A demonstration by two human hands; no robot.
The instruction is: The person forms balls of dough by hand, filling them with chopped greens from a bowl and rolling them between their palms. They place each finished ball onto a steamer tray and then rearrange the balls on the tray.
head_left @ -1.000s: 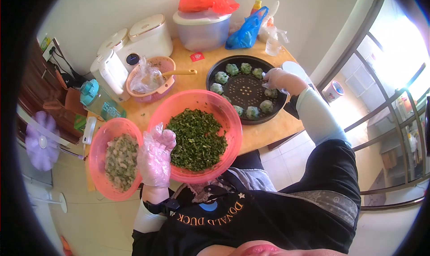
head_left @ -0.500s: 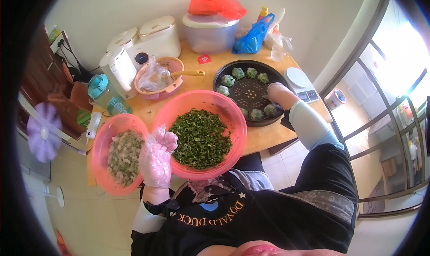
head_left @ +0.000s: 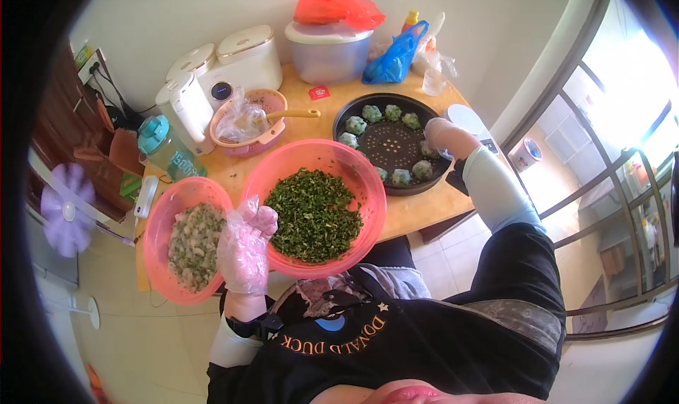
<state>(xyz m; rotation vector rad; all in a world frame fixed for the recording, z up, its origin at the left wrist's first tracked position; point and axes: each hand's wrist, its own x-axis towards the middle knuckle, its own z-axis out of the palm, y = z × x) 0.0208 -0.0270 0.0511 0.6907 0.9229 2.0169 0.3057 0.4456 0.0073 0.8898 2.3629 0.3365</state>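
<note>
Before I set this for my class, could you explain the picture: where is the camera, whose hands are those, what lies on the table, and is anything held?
No machine here: one camera worn on a person's head looks down at their own two hands. The left hand, in a clear plastic glove, rests between a large pink bowl of chopped greens and a smaller pink bowl of pale filling, holding nothing visible. The right hand is at the right edge of a black perforated tray ringed with green balls; whether it holds one cannot be told. All stand on a wooden table.
</note>
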